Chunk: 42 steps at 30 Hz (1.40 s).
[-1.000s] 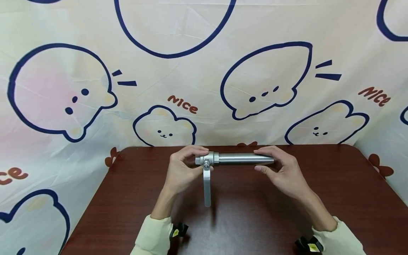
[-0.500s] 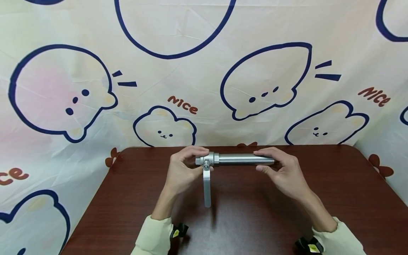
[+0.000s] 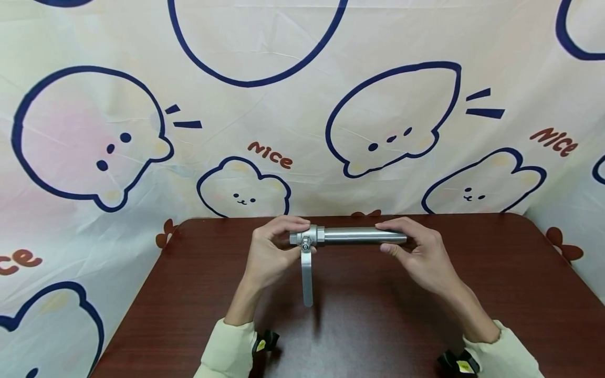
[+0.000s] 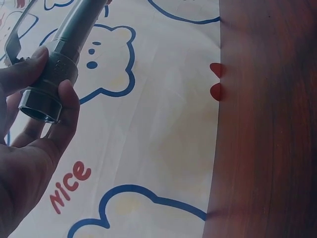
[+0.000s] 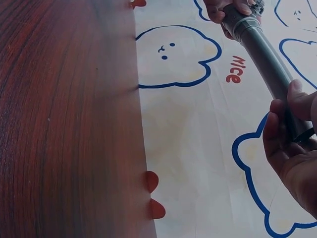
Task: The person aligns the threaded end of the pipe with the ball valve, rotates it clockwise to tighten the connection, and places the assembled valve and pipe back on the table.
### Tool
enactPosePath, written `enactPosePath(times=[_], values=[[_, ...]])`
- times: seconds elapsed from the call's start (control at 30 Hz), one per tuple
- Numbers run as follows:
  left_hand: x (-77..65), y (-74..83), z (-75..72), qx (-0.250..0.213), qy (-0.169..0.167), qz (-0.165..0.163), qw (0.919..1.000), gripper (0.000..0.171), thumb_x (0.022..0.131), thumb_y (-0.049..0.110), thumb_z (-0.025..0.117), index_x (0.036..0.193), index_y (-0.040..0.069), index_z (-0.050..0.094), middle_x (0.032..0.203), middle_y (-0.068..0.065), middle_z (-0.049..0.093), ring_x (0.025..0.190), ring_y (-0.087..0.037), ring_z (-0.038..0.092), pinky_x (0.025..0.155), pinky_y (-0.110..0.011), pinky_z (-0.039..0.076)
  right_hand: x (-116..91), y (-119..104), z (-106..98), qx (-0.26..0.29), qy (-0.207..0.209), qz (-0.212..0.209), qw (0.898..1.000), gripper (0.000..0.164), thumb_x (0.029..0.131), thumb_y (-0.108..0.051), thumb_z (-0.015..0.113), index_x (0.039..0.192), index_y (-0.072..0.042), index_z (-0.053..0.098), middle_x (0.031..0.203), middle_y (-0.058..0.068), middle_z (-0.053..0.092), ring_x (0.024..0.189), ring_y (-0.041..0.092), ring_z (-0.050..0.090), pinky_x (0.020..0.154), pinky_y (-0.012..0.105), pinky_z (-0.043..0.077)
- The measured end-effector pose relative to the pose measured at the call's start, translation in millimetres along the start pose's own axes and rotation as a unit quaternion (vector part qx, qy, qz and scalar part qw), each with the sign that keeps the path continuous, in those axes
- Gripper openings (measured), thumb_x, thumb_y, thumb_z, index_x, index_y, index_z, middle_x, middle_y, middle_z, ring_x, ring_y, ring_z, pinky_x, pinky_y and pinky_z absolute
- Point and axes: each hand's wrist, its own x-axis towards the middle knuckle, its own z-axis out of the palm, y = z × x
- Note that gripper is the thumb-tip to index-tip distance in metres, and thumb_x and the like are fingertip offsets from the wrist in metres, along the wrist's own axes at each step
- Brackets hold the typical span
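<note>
A metal ball valve (image 3: 309, 235) and a long smooth steel pipe (image 3: 352, 235) are joined end to end, lying level across the head view above the far part of the table. The valve's flat lever handle (image 3: 307, 278) points toward the person. My left hand (image 3: 274, 247) grips the valve body, fingers over the top and thumb below. In the left wrist view the valve's hollow hexagonal end (image 4: 42, 105) shows between thumb and fingers. My right hand (image 3: 420, 252) holds the pipe's far right end between thumb and fingers; its open end (image 5: 302, 133) sits near the palm.
A dark brown wooden table (image 3: 359, 325) lies under both hands. Behind it hangs a pale cloth (image 3: 302, 115) printed with blue-outlined cartoon bears. Black camera mounts (image 3: 267, 341) sit at both wrists, by the light sleeves (image 3: 227, 346).
The right thumb has slid very slightly to the right along the pipe. The left hand, valve and pipe look unmoved.
</note>
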Motion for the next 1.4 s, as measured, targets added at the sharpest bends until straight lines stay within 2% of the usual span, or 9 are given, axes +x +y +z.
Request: enactPosePath(times=[0.33,0.63,1.3,1.4], values=[[-0.3,-0.3,-2.2,-0.007,-0.002,0.009,0.9999,0.040,0.077,-0.008,0.091,0.114,0.004,0.082,0.119,-0.013,0.078,0.104,-0.015,0.074,0.084,-0.035,0.067,-1.1,-1.1,-1.4,0.000,-0.025,0.032,0.999,0.046,0.091,0.000,0.081,0.133,-0.017,0.074,0.109,-0.002,0.075,0.082,0.008,0.063,0.064,0.024,0.048],[-1.4,1.3,-2.3,-0.005,0.000,0.004,1.0000,0.039,0.077,-0.006,0.091,0.113,0.004,0.082,0.118,-0.013,0.078,0.103,-0.015,0.074,0.084,-0.034,0.067,-1.6,-2.0,-1.3,-0.008,-0.022,0.017,1.000,0.046,0.091,0.000,0.082,0.132,-0.020,0.075,0.110,-0.002,0.075,0.082,0.008,0.059,0.062,0.023,0.046],[-1.2,1.2,-3.1,0.006,0.008,-0.015,0.9998,0.038,0.077,-0.003,0.093,0.112,0.007,0.083,0.117,-0.010,0.079,0.102,-0.015,0.075,0.081,-0.032,0.067,0.1,2.5,1.3,0.002,-0.020,-0.006,1.000,0.045,0.090,0.003,0.082,0.130,-0.014,0.075,0.113,-0.006,0.074,0.082,0.006,0.060,0.061,0.023,0.049],[-0.7,2.0,-2.9,0.006,0.007,-0.017,0.9998,0.039,0.076,-0.003,0.093,0.113,0.007,0.083,0.118,-0.010,0.079,0.103,-0.015,0.075,0.082,-0.033,0.067,0.1,2.7,1.4,0.003,-0.019,-0.006,1.000,0.046,0.090,0.003,0.082,0.131,-0.017,0.075,0.114,-0.006,0.074,0.082,0.006,0.060,0.061,0.023,0.049]])
